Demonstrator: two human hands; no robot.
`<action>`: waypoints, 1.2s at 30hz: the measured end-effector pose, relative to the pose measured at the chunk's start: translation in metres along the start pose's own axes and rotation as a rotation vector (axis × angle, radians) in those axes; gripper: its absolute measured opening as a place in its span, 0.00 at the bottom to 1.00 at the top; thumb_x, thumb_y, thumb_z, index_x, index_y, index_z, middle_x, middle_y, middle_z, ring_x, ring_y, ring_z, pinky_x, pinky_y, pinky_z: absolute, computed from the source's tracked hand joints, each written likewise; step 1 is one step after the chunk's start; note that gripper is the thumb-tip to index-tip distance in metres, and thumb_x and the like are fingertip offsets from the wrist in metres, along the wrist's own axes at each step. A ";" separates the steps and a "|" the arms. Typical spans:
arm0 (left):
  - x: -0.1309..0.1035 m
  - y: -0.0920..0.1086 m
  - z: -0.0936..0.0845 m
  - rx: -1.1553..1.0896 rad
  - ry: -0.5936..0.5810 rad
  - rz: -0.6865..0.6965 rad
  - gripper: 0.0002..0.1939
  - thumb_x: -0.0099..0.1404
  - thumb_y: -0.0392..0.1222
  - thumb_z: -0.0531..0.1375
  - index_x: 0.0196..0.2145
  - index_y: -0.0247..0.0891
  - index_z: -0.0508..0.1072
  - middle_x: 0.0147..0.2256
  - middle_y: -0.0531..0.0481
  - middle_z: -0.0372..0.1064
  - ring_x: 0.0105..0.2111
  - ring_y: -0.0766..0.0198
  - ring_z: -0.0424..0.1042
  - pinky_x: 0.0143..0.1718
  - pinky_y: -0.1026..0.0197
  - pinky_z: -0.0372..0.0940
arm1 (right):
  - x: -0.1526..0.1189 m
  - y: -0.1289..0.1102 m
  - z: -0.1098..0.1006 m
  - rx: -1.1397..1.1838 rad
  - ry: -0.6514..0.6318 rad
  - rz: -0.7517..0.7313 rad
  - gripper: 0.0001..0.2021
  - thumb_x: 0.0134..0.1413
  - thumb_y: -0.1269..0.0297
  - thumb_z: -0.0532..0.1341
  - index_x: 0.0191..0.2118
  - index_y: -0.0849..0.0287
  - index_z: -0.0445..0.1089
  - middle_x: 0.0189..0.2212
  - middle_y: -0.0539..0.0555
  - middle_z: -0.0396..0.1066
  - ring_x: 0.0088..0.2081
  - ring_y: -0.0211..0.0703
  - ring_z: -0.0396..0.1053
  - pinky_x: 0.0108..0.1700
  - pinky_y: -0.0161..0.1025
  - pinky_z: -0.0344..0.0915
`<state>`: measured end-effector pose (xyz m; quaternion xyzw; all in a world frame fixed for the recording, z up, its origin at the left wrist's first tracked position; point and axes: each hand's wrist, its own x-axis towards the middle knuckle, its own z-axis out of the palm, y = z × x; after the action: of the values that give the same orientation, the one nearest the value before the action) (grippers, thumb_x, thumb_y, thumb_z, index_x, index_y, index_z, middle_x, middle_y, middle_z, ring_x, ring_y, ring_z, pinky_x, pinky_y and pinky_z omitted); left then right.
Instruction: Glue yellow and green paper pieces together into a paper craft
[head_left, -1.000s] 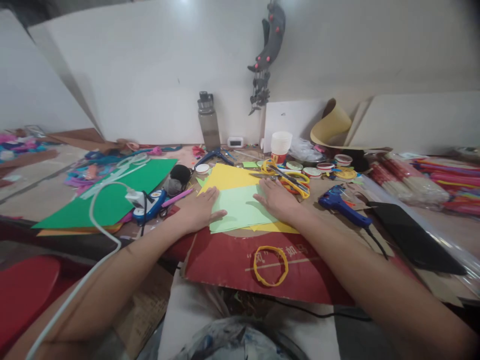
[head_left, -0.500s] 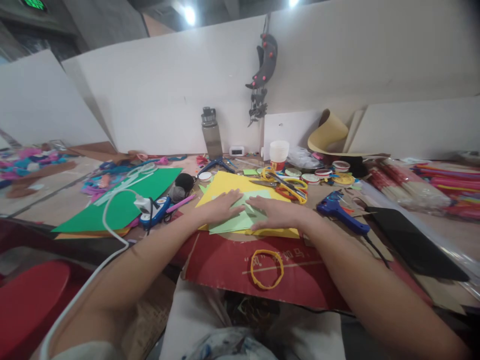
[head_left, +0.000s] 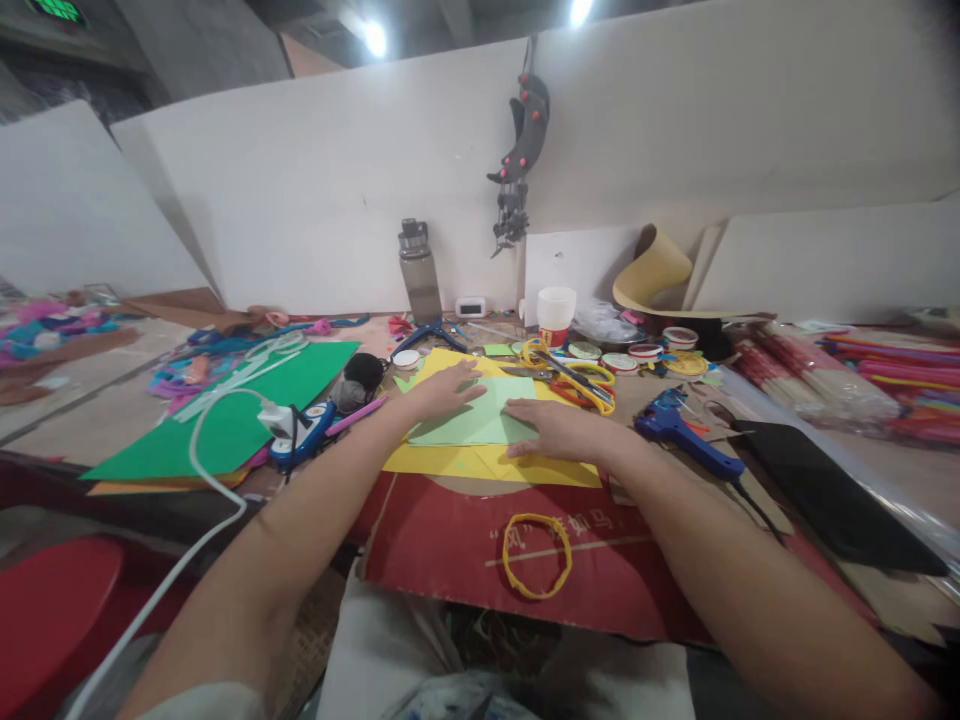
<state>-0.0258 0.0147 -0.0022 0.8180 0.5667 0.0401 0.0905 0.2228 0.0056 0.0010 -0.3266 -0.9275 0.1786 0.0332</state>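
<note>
Light green paper (head_left: 480, 418) lies on top of larger yellow sheets (head_left: 442, 461). My left hand (head_left: 447, 390) rests across the green paper's left side, fingers stretched out. At the right side, my right hand (head_left: 553, 428) lies with its fingers extended over the paper's edge. Neither hand grips anything that I can see. Just behind the paper are scissors with yellow handles (head_left: 600, 388), their blades pointing left. Closer to my body, a yellow ring (head_left: 537, 594) lies on a red board (head_left: 435, 540).
Right of my hands are a blue glue gun (head_left: 686, 435) and a black phone-like slab (head_left: 832, 500). Green sheets (head_left: 187, 430) and a blue power strip (head_left: 306, 436) with a white cable lie left. A bottle (head_left: 418, 275) and a paper cup (head_left: 556, 315) stand behind.
The green paper now lies straighter and shows more of its surface between my hands. My left hand has shifted slightly away from me, and my hands are a little further apart.
</note>
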 end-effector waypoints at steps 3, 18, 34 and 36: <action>-0.007 0.002 0.006 -0.022 -0.023 0.058 0.37 0.71 0.62 0.42 0.68 0.35 0.57 0.70 0.43 0.45 0.70 0.58 0.44 0.69 0.53 0.42 | 0.001 0.001 -0.001 -0.020 0.053 -0.017 0.33 0.52 0.48 0.66 0.61 0.59 0.68 0.61 0.63 0.65 0.62 0.58 0.63 0.63 0.51 0.58; -0.025 0.009 -0.003 -0.166 -0.048 0.161 0.35 0.69 0.63 0.49 0.63 0.34 0.66 0.65 0.44 0.59 0.67 0.57 0.53 0.67 0.57 0.48 | -0.008 -0.010 -0.001 -0.099 0.071 -0.071 0.15 0.63 0.59 0.55 0.42 0.57 0.79 0.49 0.59 0.76 0.51 0.52 0.72 0.54 0.44 0.64; -0.034 -0.034 -0.031 -0.555 -0.115 0.211 0.41 0.52 0.69 0.63 0.54 0.36 0.75 0.52 0.42 0.74 0.51 0.49 0.72 0.54 0.54 0.64 | -0.001 0.010 0.004 -0.048 0.591 0.258 0.14 0.63 0.62 0.54 0.50 0.61 0.70 0.39 0.61 0.77 0.40 0.55 0.73 0.39 0.42 0.63; -0.032 -0.033 -0.028 -0.571 -0.119 0.142 0.38 0.46 0.59 0.71 0.51 0.35 0.76 0.47 0.43 0.77 0.45 0.51 0.75 0.47 0.56 0.68 | 0.001 0.015 0.007 -0.033 0.615 0.269 0.14 0.63 0.60 0.55 0.49 0.60 0.70 0.38 0.61 0.77 0.40 0.55 0.73 0.40 0.43 0.64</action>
<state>-0.0724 -0.0013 0.0198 0.7979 0.4675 0.1560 0.3472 0.2293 0.0152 -0.0110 -0.4851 -0.8256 0.0593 0.2822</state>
